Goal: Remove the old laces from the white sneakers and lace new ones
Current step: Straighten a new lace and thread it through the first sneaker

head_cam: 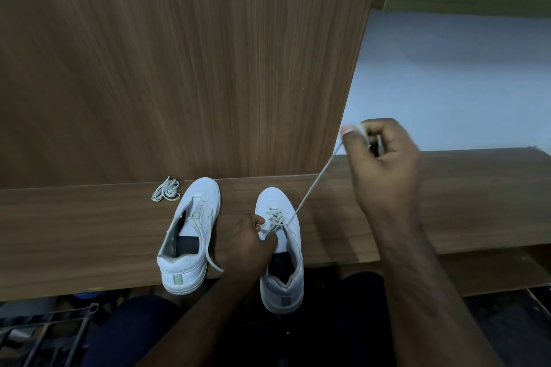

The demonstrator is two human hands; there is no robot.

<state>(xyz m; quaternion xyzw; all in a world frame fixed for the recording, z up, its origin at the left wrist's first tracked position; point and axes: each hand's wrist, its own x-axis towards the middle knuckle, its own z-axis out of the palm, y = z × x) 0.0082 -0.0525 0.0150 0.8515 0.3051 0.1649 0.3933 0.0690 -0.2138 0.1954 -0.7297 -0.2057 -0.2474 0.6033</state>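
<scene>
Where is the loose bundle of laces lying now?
In the head view, the bundle of laces lies on the wooden shelf, at its back edge against the upright panel, just left of the left sneaker.

Two white sneakers (190,232) (281,247), one loose bundled lace (167,193), two hands (244,244) (384,164), one wooden shelf (89,232)
</scene>
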